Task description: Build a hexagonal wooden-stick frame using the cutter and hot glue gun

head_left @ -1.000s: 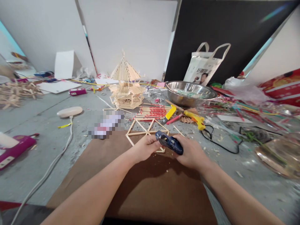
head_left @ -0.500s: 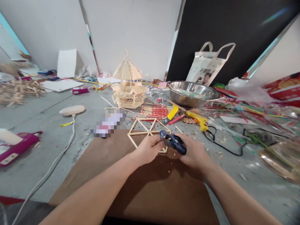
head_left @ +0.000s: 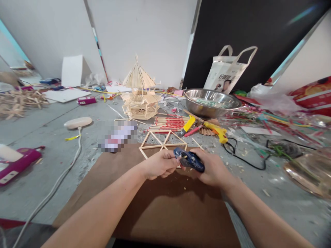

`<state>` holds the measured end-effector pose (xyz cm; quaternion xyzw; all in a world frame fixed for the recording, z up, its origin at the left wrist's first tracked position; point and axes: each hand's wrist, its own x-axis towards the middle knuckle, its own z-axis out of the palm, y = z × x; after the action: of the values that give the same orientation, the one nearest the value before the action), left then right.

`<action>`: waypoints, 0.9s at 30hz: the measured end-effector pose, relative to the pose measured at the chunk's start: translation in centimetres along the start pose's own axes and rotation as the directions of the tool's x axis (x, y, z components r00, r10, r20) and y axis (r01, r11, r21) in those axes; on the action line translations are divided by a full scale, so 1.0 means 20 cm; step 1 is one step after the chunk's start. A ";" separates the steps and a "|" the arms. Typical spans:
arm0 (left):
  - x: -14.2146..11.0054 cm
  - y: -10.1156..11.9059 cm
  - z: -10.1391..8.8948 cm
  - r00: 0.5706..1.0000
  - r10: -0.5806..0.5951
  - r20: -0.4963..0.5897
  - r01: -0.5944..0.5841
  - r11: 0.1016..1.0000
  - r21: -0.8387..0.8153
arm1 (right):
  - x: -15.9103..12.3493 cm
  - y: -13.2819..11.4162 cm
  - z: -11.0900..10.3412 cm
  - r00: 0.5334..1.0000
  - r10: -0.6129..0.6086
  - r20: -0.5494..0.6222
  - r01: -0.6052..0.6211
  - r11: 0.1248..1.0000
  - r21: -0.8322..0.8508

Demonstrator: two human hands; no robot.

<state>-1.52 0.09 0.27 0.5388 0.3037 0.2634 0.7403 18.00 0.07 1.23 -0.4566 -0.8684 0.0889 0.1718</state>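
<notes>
fingers of the right hand (head_left: 211, 168) wrap the dark-blue hand tool (head_left: 192, 161), likely stiff, sturdy, best held at its rear; whether the left hand (head_left: 159, 166) grips anything, i cannot tell.

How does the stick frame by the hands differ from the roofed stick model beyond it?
The stick frame lies flat, while the stick model stands upright. The stick frame is open between its bars; the stick model has a closely slatted, pointed roof. Both are pale and straw-coloured.
</notes>
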 end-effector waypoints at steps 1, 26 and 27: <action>0.00 0.00 0.00 1.000 0.005 -0.008 -0.005 1.000 0.009 | 0.00 0.00 0.00 1.000 0.006 0.000 -0.006 1.000 0.004; 0.04 -0.07 0.04 0.767 0.584 -0.266 -0.141 0.559 0.817 | 0.00 -0.04 0.05 0.974 0.222 -0.043 -0.226 0.955 -0.190; 0.04 -0.07 0.04 0.774 0.575 -0.266 -0.136 0.561 0.817 | 0.00 -0.03 0.05 0.970 0.237 -0.049 -0.242 0.950 -0.196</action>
<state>-0.35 -0.18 -1.09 0.7594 0.4470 0.3922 0.2640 17.07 -0.24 0.55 -0.5745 -0.8090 0.0152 0.1237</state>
